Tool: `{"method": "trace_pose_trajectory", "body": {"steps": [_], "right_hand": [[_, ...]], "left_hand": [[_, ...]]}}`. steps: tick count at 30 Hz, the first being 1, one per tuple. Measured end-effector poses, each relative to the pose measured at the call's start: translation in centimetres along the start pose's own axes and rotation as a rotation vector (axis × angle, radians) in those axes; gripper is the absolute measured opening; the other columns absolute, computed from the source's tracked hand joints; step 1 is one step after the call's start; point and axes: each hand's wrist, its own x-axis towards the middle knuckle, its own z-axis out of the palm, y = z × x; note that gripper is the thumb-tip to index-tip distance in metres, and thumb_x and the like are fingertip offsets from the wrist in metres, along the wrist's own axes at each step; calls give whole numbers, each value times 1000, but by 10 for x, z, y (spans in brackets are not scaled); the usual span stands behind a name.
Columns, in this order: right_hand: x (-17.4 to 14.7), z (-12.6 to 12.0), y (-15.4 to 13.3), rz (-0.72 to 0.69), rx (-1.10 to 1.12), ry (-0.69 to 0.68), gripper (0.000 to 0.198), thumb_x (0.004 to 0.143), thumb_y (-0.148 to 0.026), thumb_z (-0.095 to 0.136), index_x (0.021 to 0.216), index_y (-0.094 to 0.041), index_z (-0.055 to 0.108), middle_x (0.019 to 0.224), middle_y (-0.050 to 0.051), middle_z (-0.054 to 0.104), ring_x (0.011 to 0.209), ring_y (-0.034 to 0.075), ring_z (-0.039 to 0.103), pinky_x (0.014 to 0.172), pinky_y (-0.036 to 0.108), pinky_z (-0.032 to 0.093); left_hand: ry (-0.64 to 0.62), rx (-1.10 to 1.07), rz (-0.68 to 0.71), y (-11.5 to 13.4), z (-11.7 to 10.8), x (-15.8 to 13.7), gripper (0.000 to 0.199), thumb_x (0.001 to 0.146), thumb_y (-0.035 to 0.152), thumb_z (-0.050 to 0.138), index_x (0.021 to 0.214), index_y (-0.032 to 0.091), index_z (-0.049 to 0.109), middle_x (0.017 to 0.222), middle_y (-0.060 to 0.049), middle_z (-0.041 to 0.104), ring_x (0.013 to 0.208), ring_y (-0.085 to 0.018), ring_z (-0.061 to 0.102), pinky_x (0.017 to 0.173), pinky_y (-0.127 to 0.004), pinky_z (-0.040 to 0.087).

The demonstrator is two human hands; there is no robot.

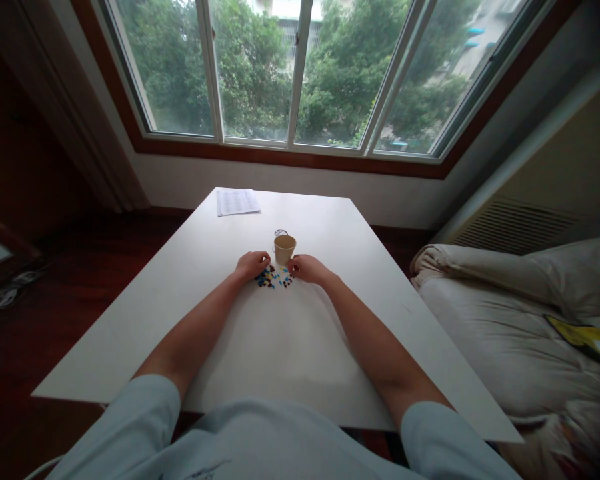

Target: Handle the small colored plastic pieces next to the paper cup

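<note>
A tan cup [285, 252] stands upright on the white table [290, 353]. In front of it lies a loose scatter of small pieces [266, 277] in blue, yellow and dark brown, too tiny to name. My left hand [251, 265] rests at the left side of the scatter, its fingers curled and closed together. On the other side, just right of the cup's base, my right hand [307, 268] has thumb and fingers brought together in a pinch by the pieces. Whatever either hand holds, if anything, is too small to see.
Behind the cup lies a thin dark loop [281, 233], maybe cord or wire. Printed papers [238, 202] lie at the table's far left corner. A pale sofa [500, 327] stands along the right side, and a window wall rises beyond the table.
</note>
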Motion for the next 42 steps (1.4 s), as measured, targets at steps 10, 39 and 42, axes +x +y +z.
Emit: {"method": "trace_pose_trajectory", "body": {"steps": [10,39,42], "right_hand": [[0,7,-17,23,-37,49,19,89,-23,57,96,-20,74,104,7,69,93,17,59,74,22,38],[1,12,-25,123,-48,49,29,89,-47,63,104,-24,70,101,6,71,91,18,62,71,23,38],[1,12,-22,115,-46,57,25,90,-42,61,103,-23,71,101,6,71,91,18,63,73,23,38]], "left_hand": [[-18,7,-14,6,-6,-2,28,91,39,50,102,29,74,96,-3,74,87,-20,65,77,-28,45],[-15,7,-22,8,-8,-4,28,90,38,51,103,29,74,97,-3,74,90,-20,64,79,-28,45],[-16,7,-16,7,-7,-3,28,90,38,51,103,29,74,97,-3,74,89,-20,64,78,-27,45]]}}
